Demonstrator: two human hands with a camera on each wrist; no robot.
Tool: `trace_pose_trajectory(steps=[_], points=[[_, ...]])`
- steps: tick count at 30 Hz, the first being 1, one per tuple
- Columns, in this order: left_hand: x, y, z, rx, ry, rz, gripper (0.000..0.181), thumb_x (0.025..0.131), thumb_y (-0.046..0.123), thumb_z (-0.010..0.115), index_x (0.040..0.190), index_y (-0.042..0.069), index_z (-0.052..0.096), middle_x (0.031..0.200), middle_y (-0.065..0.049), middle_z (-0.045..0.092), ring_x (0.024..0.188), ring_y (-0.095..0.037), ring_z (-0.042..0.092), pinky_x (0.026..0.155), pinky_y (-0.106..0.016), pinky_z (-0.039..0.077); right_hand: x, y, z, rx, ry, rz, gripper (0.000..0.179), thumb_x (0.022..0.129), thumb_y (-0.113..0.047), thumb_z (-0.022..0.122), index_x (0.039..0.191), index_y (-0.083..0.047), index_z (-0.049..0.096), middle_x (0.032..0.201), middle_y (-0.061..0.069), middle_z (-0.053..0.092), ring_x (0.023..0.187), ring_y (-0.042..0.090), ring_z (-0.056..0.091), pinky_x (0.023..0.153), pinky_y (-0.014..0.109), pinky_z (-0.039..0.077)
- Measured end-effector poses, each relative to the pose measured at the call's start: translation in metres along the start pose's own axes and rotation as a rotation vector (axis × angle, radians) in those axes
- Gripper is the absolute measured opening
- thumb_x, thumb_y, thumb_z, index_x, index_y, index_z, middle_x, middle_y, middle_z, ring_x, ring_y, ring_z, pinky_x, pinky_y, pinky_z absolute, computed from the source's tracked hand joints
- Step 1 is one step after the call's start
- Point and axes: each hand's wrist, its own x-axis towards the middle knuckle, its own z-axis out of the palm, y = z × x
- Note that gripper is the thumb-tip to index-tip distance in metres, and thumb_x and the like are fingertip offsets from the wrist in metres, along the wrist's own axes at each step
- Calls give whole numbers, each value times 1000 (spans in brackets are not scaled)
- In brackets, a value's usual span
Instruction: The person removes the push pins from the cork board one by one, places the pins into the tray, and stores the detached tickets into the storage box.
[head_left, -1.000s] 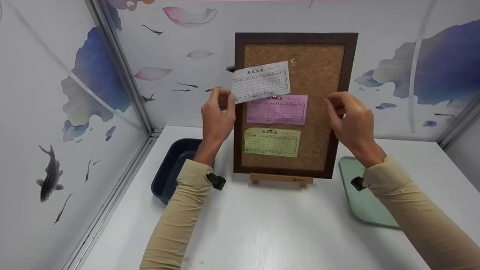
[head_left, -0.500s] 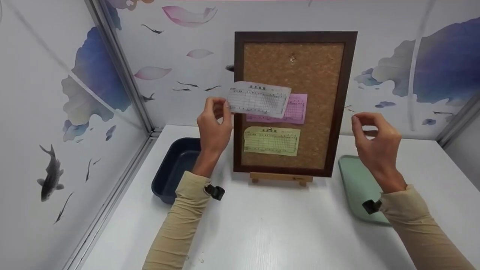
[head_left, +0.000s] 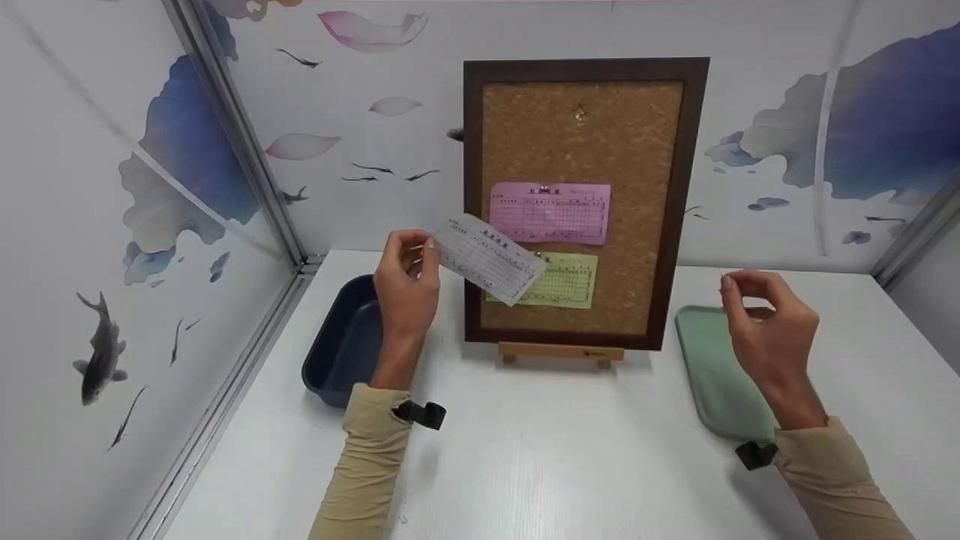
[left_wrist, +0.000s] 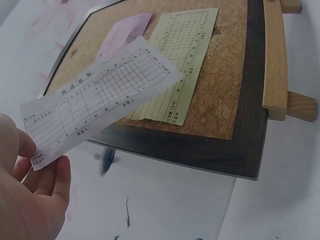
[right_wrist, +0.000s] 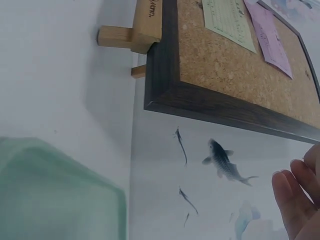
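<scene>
Hands were well apart. Left hand (head_left: 407, 289) pinched a white slip (head_left: 491, 259) at one end between thumb and fingers; slip slanted, free end lower, in front of the corkboard (head_left: 581, 150), covering part of the green slip (head_left: 574, 281) in the head view. Right hand (head_left: 776, 326), near the mint tray (head_left: 720, 375), had thumb and fingertips drawn together; couldn't tell if anything tiny sat between them. Pink slip (head_left: 551, 214) was on the cork, just above the green slip. Board stood on a wooden stand (head_left: 562, 351), blue bin (head_left: 341, 345) to its left, mint tray to its right, all on a white table (head_left: 562, 457).
</scene>
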Motion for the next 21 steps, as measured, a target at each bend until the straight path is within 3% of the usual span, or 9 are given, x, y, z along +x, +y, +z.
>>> trace_pose_trajectory(steps=[7,17,21], points=[[-3,-4,-11,-19,-9,-41,15,109,13,63,120,4,67,120,-12,70,110,-22,74,93,-27,59,-21,21,-4,-34,-39,67,16,99,-9,78,114,-5,80,96,16,80,83,-15,65,75,2,48],[-4,-12,-31,16,-22,-50,15,109,14,64,120,4,66,119,-11,69,106,-22,74,85,-23,57,-28,31,-9,-35,-105,138,15,101,-15,77,114,-8,81,95,16,81,76,-13,66,68,3,48],[-4,-13,-43,20,-28,-45,17,110,16,63,122,4,65,121,-11,67,105,-22,73,83,-23,56,-28,39,-14,-37,-117,151,15,101,-16,76,112,-7,80,88,2,80,72,-12,67,65,5,49]])
